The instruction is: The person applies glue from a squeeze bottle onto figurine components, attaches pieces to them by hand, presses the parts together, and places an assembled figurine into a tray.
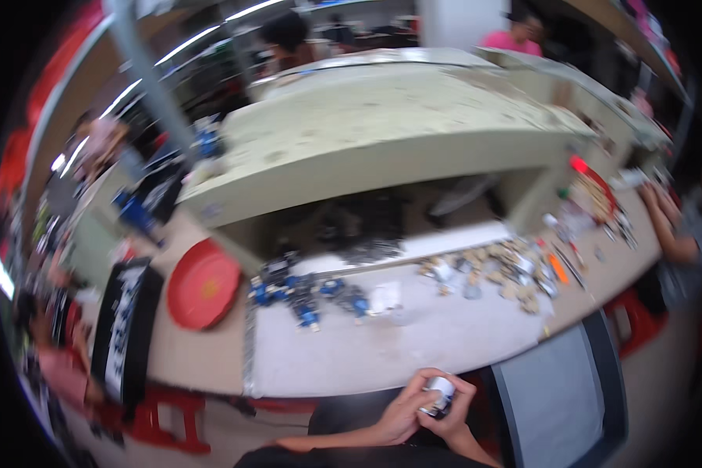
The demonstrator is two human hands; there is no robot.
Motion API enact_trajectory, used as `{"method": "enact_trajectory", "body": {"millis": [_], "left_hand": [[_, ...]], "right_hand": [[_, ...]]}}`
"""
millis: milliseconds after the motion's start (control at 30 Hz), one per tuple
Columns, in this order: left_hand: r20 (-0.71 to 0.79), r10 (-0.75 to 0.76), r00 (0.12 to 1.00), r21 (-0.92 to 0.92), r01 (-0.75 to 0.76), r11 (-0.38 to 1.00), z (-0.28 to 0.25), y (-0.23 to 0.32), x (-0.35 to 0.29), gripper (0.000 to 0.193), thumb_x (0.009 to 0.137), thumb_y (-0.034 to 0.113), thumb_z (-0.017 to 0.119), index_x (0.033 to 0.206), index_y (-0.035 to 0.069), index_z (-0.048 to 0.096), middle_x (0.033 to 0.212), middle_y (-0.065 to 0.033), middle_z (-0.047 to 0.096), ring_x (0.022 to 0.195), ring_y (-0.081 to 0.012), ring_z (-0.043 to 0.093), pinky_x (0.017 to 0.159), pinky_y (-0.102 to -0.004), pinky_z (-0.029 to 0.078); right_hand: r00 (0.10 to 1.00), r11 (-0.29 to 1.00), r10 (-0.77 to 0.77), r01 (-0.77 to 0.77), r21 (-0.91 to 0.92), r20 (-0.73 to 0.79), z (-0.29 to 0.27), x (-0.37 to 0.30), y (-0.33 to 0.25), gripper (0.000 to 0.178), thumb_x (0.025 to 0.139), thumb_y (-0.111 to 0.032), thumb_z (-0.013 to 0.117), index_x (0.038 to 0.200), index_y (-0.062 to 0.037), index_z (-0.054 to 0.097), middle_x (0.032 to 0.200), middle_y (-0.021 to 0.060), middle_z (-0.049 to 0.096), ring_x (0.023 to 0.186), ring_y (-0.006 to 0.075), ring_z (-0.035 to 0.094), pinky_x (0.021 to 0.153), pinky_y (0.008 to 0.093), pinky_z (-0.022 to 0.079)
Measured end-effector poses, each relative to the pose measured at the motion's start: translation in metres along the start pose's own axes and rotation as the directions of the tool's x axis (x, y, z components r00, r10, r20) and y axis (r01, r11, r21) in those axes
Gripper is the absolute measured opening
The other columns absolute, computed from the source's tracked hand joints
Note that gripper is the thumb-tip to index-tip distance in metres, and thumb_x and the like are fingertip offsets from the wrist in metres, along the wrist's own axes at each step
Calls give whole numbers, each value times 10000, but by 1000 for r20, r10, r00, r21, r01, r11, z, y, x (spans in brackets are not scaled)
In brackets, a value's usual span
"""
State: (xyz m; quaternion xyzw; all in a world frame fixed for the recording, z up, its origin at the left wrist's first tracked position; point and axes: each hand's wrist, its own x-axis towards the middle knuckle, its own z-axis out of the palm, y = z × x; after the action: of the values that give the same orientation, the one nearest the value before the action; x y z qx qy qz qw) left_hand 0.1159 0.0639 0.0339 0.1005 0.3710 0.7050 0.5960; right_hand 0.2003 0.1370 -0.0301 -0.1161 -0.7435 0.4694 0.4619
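I see, remotely: left hand [402, 412] and right hand [454, 416] curled around a small white-and-dark cylinder [441, 388], gripping from 9 and 3 o'clock; neither nearer. Long axis roughly 12-to-6, blurred. Beyond, on the bench: blue parts [305, 299] at 10, tan pieces [505, 262] at 1.

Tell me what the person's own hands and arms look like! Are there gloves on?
No gloves: the left hand and right hand are bare. The left forearm and right forearm are uncovered where they show, with no cables or markings visible. Black clothing shows below. It's too blurry to tell about rings.
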Motion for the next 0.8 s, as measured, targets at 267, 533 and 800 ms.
{"method": "enact_trajectory", "body": {"millis": [267,533,800], "left_hand": [[-50,118,992,2,-118,993,-12,0,-23,343,774,135,462,1101,107,360,982,-75,450,912,-167,490,787,-284,416],[29,143,989,30,-144,989,-22,-7,-36,358,789,184,457,1130,140,356,1006,-80,456,930,-174,495,781,-294,425],[-30,115,993,21,-115,993,-16,-3,-26,359,798,179,456,1143,137,365,1009,-76,466,930,-176,503,783,-299,432]], "right_hand": [[1000,996,10,-10,-92,-9,19,2,-38,671,632,-257,738,1139,-21,366,993,184,514,858,309,563,721,350,467],[998,998,15,-19,-60,-64,25,-7,-52,611,619,-230,735,1097,-15,420,949,152,530,843,283,562,723,343,454],[992,989,126,-124,-85,19,20,0,-45,633,619,-231,718,1104,-27,367,951,167,530,849,313,571,713,351,475]]}}
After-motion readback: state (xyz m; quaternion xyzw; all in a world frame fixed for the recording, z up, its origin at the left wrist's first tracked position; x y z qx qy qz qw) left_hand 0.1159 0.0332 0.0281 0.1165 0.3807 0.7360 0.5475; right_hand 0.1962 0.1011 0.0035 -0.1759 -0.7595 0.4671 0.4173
